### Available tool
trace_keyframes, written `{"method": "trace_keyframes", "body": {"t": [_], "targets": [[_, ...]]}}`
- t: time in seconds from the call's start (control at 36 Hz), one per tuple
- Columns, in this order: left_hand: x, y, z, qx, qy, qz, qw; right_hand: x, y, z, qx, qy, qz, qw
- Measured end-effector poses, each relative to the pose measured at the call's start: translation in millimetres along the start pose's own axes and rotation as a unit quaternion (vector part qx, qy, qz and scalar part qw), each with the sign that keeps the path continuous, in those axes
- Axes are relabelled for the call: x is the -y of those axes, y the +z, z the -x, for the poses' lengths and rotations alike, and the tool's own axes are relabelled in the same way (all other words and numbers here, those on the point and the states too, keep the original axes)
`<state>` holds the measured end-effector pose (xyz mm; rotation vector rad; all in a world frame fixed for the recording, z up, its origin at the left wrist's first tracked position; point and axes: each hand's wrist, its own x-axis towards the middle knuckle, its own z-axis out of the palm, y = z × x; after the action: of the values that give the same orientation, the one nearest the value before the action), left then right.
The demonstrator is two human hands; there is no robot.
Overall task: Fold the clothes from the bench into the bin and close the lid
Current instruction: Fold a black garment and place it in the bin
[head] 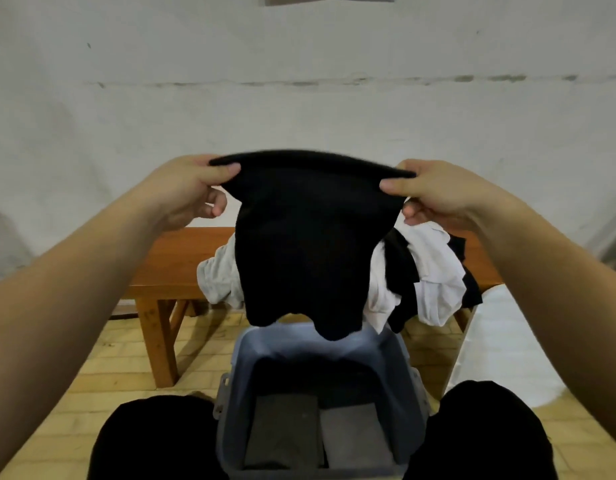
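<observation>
Now left hand (192, 188) and right hand (434, 192) pinch black garment's (299, 244) top edge above open bin (230, 393)

Black garment (299, 237): held up by its top edge, pinched at both corners, hanging limp, lower hem dangling just above the bin's far rim. Grey plastic bin (415, 393): open, on the floor between the knees, two dark folded pieces lying side by side inside. Wooden bench (168, 268): against the wall, behind the bin, carrying a rumpled heap of white and black clothes (434, 275).
</observation>
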<state>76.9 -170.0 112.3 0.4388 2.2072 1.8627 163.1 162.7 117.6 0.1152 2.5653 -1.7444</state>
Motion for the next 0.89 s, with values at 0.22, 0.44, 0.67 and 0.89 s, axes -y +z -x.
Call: {"method": "trace_keyframes", "body": {"t": [0.22,0.44,0.67,0.89], "targets": [[16.5,-10.0,-13.3,0.046,-0.036,0.024,0.998,-17.7,-1.4,-16.3,0.031,0.013,0.021,0.999],[16.9,-7.1,-58.5,0.04,-0.032,0.013,0.999,-14.4,-14.6,-51.3,-0.016,0.0,-0.012,1.0],[31.5,9.9,-146.3,-0.016,-0.049,0.0,0.999,-30.5,-23.4,-127.4,-0.07,0.014,-0.02,0.997],[67.4,27.0,-227.4,-0.059,-0.048,0.003,0.997,-70.1,-21.4,-216.8,-0.113,0.037,-0.093,0.989]]}}
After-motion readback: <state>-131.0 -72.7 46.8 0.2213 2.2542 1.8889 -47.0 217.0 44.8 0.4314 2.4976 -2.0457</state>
